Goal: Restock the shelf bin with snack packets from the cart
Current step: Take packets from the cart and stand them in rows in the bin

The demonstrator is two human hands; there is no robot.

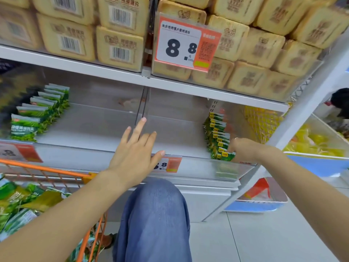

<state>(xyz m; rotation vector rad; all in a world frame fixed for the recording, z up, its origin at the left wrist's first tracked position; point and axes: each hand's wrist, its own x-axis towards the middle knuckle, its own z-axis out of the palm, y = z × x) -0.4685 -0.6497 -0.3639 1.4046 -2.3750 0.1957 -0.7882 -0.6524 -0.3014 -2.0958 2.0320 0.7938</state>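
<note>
Fronting a tiled shop aisle, the clear shelf bin (188, 167) holds green snack packets (219, 140) at its right end; right hand (243, 150) pinches the frontmost, left hand (136, 154) spread wide left of them.

The shelf bin (105, 129) sits below the upper shelf (75, 65), which carries stacked boxes (245, 44). One row of snack packets (220, 138) stands at the bin's right end, another row (37, 112) at its left. The cart (47, 186) stands before the shelf, lower left, holding loose packets (17, 203).
</note>
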